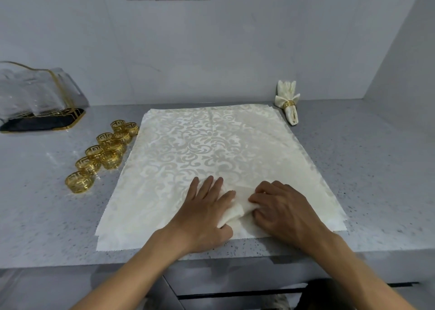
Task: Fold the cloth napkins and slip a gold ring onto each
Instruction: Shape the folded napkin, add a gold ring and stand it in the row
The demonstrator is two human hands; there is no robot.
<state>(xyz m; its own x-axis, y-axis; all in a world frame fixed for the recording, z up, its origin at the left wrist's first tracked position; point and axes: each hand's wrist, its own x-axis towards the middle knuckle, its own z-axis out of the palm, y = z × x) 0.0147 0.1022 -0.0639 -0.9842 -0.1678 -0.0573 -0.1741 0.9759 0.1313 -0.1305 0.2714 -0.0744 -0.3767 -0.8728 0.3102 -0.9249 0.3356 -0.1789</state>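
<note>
A cream damask napkin (211, 149) was spread flat on the speckled grey counter (353, 168), on top of a stack, probably so that each could be folded in place. Its near part was gathered into a soft bunch between the hands. The left hand (204, 213) was laid on it with straight fingers; the right hand (280, 206) pinched the cloth. 9 openwork gold rings (103, 154) were kept at the left, within reach. 1 finished napkin (288, 102), already ringed, was set aside at the back.
</note>
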